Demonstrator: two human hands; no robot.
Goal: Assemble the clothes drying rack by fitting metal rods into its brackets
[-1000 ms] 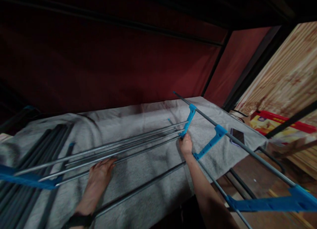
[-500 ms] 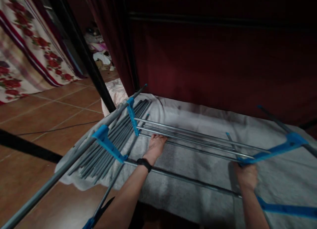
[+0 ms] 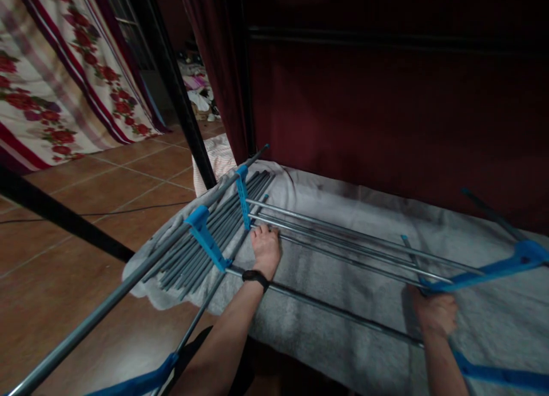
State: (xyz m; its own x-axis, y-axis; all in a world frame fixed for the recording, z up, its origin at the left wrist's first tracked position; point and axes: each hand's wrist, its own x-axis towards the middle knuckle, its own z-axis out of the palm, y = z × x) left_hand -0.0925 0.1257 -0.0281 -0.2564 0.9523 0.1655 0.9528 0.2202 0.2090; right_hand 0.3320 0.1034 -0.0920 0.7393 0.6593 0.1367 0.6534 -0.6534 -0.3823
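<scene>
Across the bed lies a frame of grey metal tubes joined by blue plastic brackets. My left hand point(image 3: 265, 250), with a black wristband, curls its fingers over the lowest of several thin metal rods point(image 3: 334, 254), close to the far left bracket point(image 3: 243, 199). On the other side my right hand point(image 3: 435, 315) is closed around the lower end of the right blue bracket point(image 3: 484, 272), where the rods meet it; its fingertips are partly hidden. A thicker crossbar point(image 3: 338, 312) passes below both hands. The near left bracket point(image 3: 208, 236) joins that bar to a long side tube point(image 3: 107, 304).
Loose grey tubes point(image 3: 214, 236) lie in a pile on the bed's left end. Grey blanket point(image 3: 317, 342) covers the bed. Black posts point(image 3: 180, 93) rise at the left, and a dark red curtain point(image 3: 364, 116) hangs behind. A cable point(image 3: 98, 214) runs over the tiled floor.
The view has swung a little left, shifting everything rightward. My left hand has slid left along the rod, nearer the far left bracket. My right hand stays at the right bracket.
</scene>
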